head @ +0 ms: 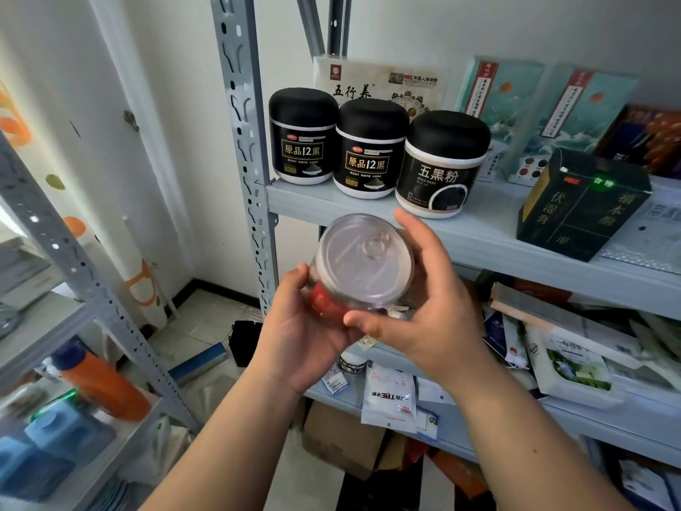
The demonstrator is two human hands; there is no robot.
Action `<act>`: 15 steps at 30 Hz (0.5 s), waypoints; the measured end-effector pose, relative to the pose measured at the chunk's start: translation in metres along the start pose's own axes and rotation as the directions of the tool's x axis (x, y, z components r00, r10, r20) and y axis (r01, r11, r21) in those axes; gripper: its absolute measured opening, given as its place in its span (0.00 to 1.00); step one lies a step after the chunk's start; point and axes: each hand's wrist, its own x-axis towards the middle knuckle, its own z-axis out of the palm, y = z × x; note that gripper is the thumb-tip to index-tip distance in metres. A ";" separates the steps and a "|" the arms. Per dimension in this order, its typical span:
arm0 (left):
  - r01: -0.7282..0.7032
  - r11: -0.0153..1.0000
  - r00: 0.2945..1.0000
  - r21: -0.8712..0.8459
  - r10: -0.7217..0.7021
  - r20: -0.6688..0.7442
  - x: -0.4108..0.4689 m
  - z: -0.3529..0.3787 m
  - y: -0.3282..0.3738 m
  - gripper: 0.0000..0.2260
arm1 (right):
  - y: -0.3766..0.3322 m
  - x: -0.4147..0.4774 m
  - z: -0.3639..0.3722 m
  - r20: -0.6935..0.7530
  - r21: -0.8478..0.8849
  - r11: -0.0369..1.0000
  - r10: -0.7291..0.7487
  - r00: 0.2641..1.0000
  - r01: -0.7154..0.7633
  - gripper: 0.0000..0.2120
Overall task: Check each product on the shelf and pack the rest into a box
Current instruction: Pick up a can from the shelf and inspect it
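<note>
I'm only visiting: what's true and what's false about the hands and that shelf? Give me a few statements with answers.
1. The left hand and right hand both hold the can. True.
2. Three black-lidded jars stand on the shelf. True.
3. The can's label is blue. False: the part that shows is red.
4. The dark box sits left of the jars. False: it is to their right.

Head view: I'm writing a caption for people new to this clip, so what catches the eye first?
A clear can with a pull-ring lid and red label, held at centre by the left hand and right hand. Behind it, three black-lidded jars stand in a row on the grey shelf, with a dark box to their right.
</note>
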 end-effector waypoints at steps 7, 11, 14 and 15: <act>-0.092 0.994 0.996 -0.057 0.093 0.013 -0.001 -0.011 -0.003 0.24 | -0.007 -0.005 -0.003 0.176 -0.220 0.965 -0.106 0.979 0.144 0.50; -0.274 0.962 0.961 0.013 0.273 0.033 0.000 -0.012 0.008 0.32 | -0.010 -0.006 -0.008 0.265 -0.283 0.958 0.043 0.963 0.035 0.50; -0.338 0.934 0.941 0.116 0.332 0.066 -0.001 -0.015 0.014 0.28 | -0.015 -0.004 -0.007 0.222 -0.377 0.924 0.160 0.962 -0.066 0.45; -0.350 0.926 0.937 0.140 0.343 0.068 -0.001 -0.016 0.014 0.24 | -0.016 -0.004 -0.005 0.196 -0.403 0.912 0.171 0.966 -0.080 0.43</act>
